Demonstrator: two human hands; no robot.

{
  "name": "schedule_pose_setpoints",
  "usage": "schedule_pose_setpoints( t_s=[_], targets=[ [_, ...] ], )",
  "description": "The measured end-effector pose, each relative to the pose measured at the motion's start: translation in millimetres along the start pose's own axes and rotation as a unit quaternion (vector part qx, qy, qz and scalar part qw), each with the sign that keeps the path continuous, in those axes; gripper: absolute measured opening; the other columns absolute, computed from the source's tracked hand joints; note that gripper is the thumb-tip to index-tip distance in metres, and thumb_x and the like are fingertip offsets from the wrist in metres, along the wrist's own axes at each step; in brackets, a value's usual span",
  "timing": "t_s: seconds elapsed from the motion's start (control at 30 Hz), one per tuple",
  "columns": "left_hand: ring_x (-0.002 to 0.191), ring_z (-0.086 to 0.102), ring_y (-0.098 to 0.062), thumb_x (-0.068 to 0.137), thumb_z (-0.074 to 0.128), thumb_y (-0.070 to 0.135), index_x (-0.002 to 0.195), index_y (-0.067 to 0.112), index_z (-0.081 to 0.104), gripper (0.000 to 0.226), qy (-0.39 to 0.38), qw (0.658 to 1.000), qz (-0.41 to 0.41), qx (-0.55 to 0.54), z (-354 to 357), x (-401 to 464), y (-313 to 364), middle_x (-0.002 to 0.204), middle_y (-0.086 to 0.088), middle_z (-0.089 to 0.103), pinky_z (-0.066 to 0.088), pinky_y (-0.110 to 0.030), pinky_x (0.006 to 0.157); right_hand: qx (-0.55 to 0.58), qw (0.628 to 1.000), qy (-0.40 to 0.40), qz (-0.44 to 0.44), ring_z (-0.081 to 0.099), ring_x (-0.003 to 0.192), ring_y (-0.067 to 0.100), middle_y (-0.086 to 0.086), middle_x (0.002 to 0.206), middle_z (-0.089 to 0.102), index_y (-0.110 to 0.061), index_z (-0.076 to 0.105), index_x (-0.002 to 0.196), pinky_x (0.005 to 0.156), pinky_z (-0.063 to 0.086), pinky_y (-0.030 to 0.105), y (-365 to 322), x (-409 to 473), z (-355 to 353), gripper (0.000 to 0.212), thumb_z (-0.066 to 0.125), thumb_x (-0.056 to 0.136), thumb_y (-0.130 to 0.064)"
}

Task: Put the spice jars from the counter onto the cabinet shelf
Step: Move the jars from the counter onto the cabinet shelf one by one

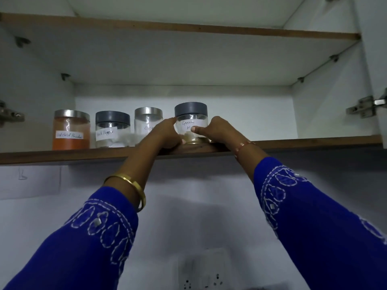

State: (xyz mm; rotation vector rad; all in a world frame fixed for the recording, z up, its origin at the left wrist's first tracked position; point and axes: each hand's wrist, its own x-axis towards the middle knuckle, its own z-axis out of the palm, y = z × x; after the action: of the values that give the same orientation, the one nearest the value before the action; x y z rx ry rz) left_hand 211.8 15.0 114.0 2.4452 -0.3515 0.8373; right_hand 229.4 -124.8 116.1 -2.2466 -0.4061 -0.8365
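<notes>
Lowest in the frame we see a white wall socket [202, 278], and above it two blue embroidered sleeves [98, 233] rising toward the middle; a gold bangle [134, 185] circles the left wrist, a thin copper bracelet [244, 145] the right. At the brown wooden edge of the cabinet shelf [62, 156], the left hand [167, 132] and right hand [217, 129] curl round the sides of the Garam Masala jar [191, 124], a clear round jar with a grey lid that stands on the shelf at centre frame. The left hand partly hides the steel-lidded jar [147, 124] just beside it. Further left stand the Black Pepper jar [112, 129] and the orange chilli powder jar [71, 130]. A metal hinge [364, 106] sits at right.
</notes>
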Motion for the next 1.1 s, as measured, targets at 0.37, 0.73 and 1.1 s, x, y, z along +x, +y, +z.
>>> schedule_pose_setpoints(
  t_s=[0.37,0.73,1.1],
  targets=[
    [0.128,0.042,-0.031,0.095,0.042,0.014,0.14,0.004,0.03,0.048,-0.077,0.989,-0.053,0.114,6,16,6,0.142,-0.018,0.042,0.034,-0.035,0.102,-0.103,0.995,0.012,0.007,0.053,0.118,0.029,0.016,0.129,0.057,0.0,0.048,0.125,0.084,0.04,0.03,5,19,17,0.051,0.06,0.088,-0.032],
    [0.102,0.059,-0.037,0.096,0.03,0.011,0.109,0.0,0.058,0.032,0.176,0.954,-0.005,0.242,25,-35,0,0.11,-0.019,0.063,0.038,-0.037,0.075,-0.13,0.971,0.196,-0.04,0.06,0.094,0.033,0.02,0.101,0.067,-0.003,0.06,0.088,0.065,0.032,0.029,7,-25,21,0.032,0.039,0.097,-0.025],
    [0.137,0.029,-0.036,0.097,0.032,0.021,0.134,0.007,0.043,0.041,0.195,0.974,0.095,0.066,64,-114,-11,0.142,-0.019,0.04,0.019,-0.053,0.115,-0.164,0.97,0.121,-0.132,0.019,0.145,0.026,0.014,0.153,0.029,-0.005,0.034,0.142,0.117,0.015,0.03,55,-142,24,0.052,0.042,0.097,-0.029]
  ],
)
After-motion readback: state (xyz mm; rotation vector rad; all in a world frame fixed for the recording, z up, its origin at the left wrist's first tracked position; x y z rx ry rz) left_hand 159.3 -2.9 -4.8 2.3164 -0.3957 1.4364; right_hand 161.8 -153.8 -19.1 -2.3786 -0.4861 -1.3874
